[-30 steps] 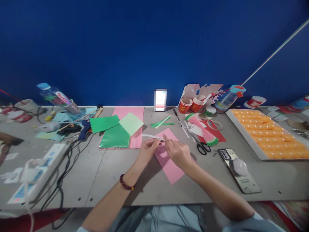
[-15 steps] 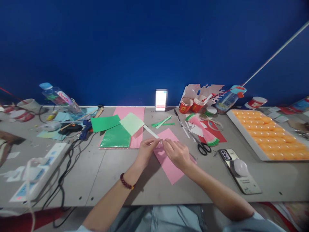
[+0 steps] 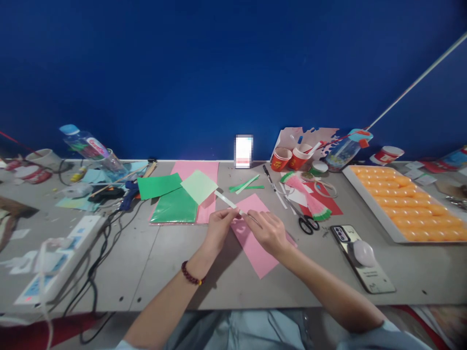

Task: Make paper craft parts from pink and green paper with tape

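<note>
A narrow white strip (image 3: pixel 225 199), seemingly paper, slants from beside the pale green square of paper down to my fingers. My left hand (image 3: pixel 221 226) pinches it between thumb and fingers. Close by on the right, my right hand (image 3: pixel 265 231) has its fingertips closed on the strip's near end. Part of that end is hidden by the fingers. Under my hands lies a pink sheet (image 3: pixel 259 257), set at an angle. The pale green square (image 3: pixel 199 187) rests on a green pack of paper (image 3: pixel 175 208).
Scissors (image 3: pixel 308 223), a pen (image 3: pixel 269 175) and a pink-and-green paper piece (image 3: pixel 308 194) lie right of my hands. A phone (image 3: pixel 379 279) is near the front edge. An orange-filled tray (image 3: pixel 396 238) stands far right. A power strip (image 3: pixel 69 262) and cables (image 3: pixel 100 253) are left.
The white strip has shifted slightly down and right through my fingers, and more of it shows between my two hands. My left hand has moved a little left.
</note>
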The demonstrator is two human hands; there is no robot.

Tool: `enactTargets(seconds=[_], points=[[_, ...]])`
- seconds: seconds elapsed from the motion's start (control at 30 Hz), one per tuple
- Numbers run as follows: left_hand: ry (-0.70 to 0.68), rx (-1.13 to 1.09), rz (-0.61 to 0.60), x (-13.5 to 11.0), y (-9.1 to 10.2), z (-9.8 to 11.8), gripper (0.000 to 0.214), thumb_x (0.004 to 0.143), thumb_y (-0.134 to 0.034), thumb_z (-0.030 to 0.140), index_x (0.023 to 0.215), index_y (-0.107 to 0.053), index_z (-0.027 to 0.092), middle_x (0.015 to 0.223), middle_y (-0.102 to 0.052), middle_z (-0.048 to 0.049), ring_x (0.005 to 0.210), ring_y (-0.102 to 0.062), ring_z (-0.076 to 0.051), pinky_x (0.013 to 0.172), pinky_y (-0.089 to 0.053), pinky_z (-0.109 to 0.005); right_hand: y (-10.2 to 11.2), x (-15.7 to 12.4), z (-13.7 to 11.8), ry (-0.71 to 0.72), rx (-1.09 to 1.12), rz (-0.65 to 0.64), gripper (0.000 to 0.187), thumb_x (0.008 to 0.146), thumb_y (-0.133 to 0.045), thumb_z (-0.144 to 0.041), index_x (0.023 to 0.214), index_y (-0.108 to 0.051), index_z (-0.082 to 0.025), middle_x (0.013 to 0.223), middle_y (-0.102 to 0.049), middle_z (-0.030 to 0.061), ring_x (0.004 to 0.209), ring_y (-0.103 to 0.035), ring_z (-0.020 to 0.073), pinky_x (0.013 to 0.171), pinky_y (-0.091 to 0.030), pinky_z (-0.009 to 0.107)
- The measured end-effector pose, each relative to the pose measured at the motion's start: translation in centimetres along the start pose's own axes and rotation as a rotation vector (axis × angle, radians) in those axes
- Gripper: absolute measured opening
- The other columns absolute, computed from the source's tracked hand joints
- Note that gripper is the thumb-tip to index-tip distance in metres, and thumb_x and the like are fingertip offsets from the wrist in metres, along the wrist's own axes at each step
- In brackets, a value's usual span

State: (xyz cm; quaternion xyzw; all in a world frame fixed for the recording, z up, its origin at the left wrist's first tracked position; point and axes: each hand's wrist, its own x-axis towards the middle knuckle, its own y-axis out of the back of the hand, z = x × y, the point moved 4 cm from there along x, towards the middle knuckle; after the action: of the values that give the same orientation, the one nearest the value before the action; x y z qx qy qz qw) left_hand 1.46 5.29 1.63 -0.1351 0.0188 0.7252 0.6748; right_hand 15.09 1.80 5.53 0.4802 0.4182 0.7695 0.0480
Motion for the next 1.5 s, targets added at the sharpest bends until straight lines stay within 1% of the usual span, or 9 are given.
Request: enactTargets(seconds=[0.27, 0.43, 0.67, 0.83, 1.0, 1.17, 1.27, 1.4, 1.5], points=[[0.005, -0.059, 0.031, 0.2, 0.4, 0.2, 0.029, 0.061, -0.074, 0.043, 0.061, -0.071, 0.014, 0.065, -0.069, -0.0071, 0.065, -0.061, -0.017, 0.064, -0.045, -0.028, -0.1, 0.1, -0.1, 0.02, 0.0, -0.034, 0.024, 0.09, -0.049, -0.009, 0.11, -0.061, -0.016, 0.086, -0.066, 0.0051, 0.064, -0.05, 0.0125, 0.063, -0.035, 0.029], [0.031, -0.086, 0.025, 0.4, 0.5, 0.1, 0.03, 0.061, -0.076, 0.043, 0.06, -0.07, 0.013, 0.063, -0.068, -0.0071, 0.06, -0.06, -0.015, 0.061, -0.044, -0.028, -0.4, -0.2, 0.0, 0.008, 0.004, -0.052, 0.027, 0.091, -0.046, -0.011, 0.114, -0.059, -0.017, 0.089, -0.066, 0.0059, 0.066, -0.051, 0.0132, 0.064, -0.035, 0.03], [0.113, -0.167, -0.014, 0.6, 0.6, -0.5, 0.028, 0.06, -0.077, 0.041, 0.061, -0.07, 0.013, 0.065, -0.069, -0.0079, 0.064, -0.061, -0.015, 0.061, -0.042, -0.025, -0.4, -0.2, 0.2, 0.006, 0.022, -0.043, 0.021, 0.089, -0.049, -0.01, 0.104, -0.063, -0.016, 0.089, -0.067, 0.0062, 0.069, -0.051, 0.0137, 0.066, -0.036, 0.029], [0.145, -0.179, -0.009, 0.9, 0.8, -0.7, 0.029, 0.059, -0.077, 0.041, 0.062, -0.07, 0.013, 0.066, -0.069, -0.0088, 0.063, -0.061, -0.015, 0.056, -0.039, -0.024, -0.5, -0.1, 0.3, 0.013, 0.031, -0.034, 0.02, 0.088, -0.051, -0.009, 0.101, -0.065, -0.016, 0.088, -0.067, 0.0058, 0.069, -0.051, 0.014, 0.065, -0.036, 0.029], [0.141, -0.223, -0.019, 0.9, 0.7, -0.7, 0.028, 0.06, -0.077, 0.039, 0.063, -0.07, 0.013, 0.064, -0.067, -0.0067, 0.06, -0.059, -0.013, 0.056, -0.039, -0.023, -1.2, -0.6, 0.6, -0.029, 0.075, -0.053, 0.019, 0.088, -0.052, -0.011, 0.1, -0.065, -0.017, 0.088, -0.067, 0.0056, 0.071, -0.053, 0.0138, 0.066, -0.036, 0.029], [0.067, -0.211, -0.08, 0.3, -0.1, -0.6, 0.03, 0.068, -0.071, 0.045, 0.067, -0.071, 0.014, 0.071, -0.069, -0.0069, 0.068, -0.062, -0.015, 0.059, -0.042, -0.024, -1.7, -1.1, 1.0, -0.117, 0.136, -0.024, 0.02, 0.09, -0.049, -0.014, 0.099, -0.067, -0.018, 0.086, -0.065, 0.0056, 0.073, -0.055, 0.0132, 0.068, -0.038, 0.028], [0.065, -0.166, -0.089, 0.3, -0.4, -1.1, 0.033, 0.067, -0.071, 0.047, 0.07, -0.072, 0.014, 0.075, -0.069, -0.0081, 0.07, -0.061, -0.016, 0.059, -0.042, -0.024, -1.6, -1.1, 0.9, -0.115, 0.14, -0.036, 0.021, 0.09, -0.05, -0.014, 0.101, -0.067, -0.017, 0.086, -0.066, 0.0062, 0.072, -0.055, 0.0135, 0.067, -0.038, 0.028], [0.079, -0.119, -0.057, 0.4, -0.2, -1.6, 0.031, 0.063, -0.074, 0.044, 0.066, -0.071, 0.014, 0.067, -0.067, -0.0057, 0.062, -0.058, -0.014, 0.057, -0.04, -0.024, -1.3, -0.9, 0.7, -0.107, 0.125, -0.041, 0.021, 0.09, -0.05, -0.013, 0.103, -0.066, -0.017, 0.087, -0.066, 0.0068, 0.072, -0.054, 0.014, 0.066, -0.037, 0.028], [0.078, -0.113, -0.039, 0.4, -0.1, -1.5, 0.03, 0.063, -0.074, 0.043, 0.063, -0.07, 0.013, 0.065, -0.066, -0.0051, 0.06, -0.056, -0.013, 0.057, -0.039, -0.024, -1.2, -0.9, 0.5, -0.074, 0.11, -0.04, 0.023, 0.088, -0.052, -0.011, 0.106, -0.065, -0.016, 0.088, -0.065, 0.007, 0.073, -0.054, 0.0143, 0.067, -0.037, 0.029]])
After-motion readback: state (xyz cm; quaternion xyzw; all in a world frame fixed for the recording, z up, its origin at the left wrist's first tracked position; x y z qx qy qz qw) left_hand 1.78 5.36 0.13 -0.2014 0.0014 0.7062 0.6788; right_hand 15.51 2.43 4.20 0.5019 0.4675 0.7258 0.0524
